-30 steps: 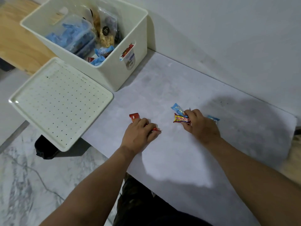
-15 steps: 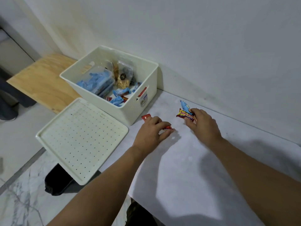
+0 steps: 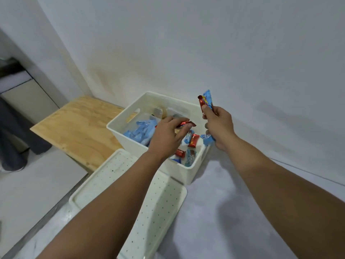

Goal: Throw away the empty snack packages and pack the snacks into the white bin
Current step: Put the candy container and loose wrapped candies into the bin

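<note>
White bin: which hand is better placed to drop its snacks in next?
Probably the left. The left hand holds a red snack directly above the white bin opening, so opening the grip should drop it inside. The right hand holds its snacks over the bin's right rim.

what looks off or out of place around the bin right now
Little stands out. The perforated lid lies off the white bin, partly overhanging the table edge, so it could tip. Nothing looks spilled: the left hand holds a red snack over the bin, and the right hand grips several wrappers.
</note>
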